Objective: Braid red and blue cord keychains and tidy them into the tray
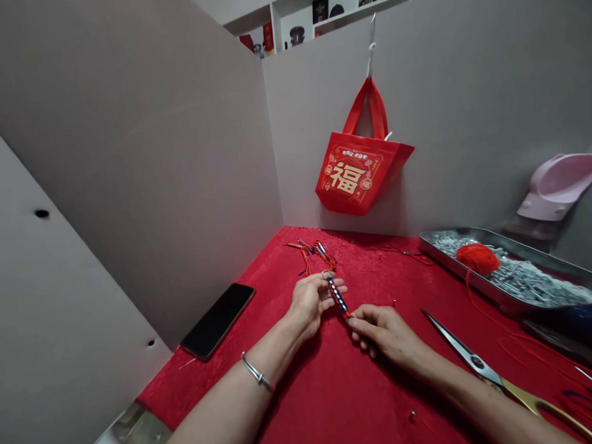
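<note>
Between my two hands a braided cord keychain [337, 295], dark blue with shiny silver bits and a metal ring [326, 274] at its top, is held at a slant above the red cloth. My left hand [313, 298] grips the ring end, thumb on top, with the other fingers stretched behind the braid. At the lower end, my right hand [379, 329] pinches the red cord tip between thumb and forefinger. Just beyond lie several similar corded pieces [317, 252] in red, blue and silver.
A black phone [218, 320] lies at the left edge. Scissors [483, 369] rest at right, blades partly toward the back. Behind them, a metal tray [513, 304] holds silver pins and a red yarn ball [478, 258]. A red bag [362, 173] hangs on the grey partition.
</note>
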`<action>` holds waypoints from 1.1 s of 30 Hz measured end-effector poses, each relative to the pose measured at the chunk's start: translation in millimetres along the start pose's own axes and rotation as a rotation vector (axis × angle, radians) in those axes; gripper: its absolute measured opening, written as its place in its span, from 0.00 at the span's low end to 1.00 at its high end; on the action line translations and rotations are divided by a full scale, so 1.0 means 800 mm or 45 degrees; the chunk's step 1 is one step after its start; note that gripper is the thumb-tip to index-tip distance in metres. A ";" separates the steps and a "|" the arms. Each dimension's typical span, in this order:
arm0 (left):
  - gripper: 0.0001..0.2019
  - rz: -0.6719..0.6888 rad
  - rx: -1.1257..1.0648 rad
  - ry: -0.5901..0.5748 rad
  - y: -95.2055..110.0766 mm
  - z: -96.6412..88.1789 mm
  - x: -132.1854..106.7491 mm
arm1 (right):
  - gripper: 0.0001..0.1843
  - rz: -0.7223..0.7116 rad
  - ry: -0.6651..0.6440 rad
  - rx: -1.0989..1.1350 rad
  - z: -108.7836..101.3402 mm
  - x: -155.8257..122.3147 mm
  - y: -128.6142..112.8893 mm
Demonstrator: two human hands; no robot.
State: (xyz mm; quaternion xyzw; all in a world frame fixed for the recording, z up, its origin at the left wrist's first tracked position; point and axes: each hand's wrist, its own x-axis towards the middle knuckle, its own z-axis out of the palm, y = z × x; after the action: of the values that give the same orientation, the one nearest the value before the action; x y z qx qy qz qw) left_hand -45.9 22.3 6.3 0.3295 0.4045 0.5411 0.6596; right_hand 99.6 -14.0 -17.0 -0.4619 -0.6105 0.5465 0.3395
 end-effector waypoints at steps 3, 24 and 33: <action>0.06 0.042 0.046 0.009 0.004 0.001 -0.001 | 0.12 0.004 0.001 -0.005 -0.001 -0.001 0.000; 0.14 0.244 0.150 -0.386 0.009 0.011 -0.020 | 0.10 -0.658 0.395 -0.373 -0.013 -0.004 -0.013; 0.11 0.319 0.186 -0.463 0.018 0.009 -0.025 | 0.08 -0.989 0.643 -0.715 -0.030 0.002 -0.004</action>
State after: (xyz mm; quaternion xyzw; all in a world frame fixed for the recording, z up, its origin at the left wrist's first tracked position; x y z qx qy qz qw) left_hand -47.6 5.4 25.8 0.5162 0.2731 0.5196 0.6237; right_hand 120.3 -3.8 -10.3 -0.3923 -0.7582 0.0686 0.5163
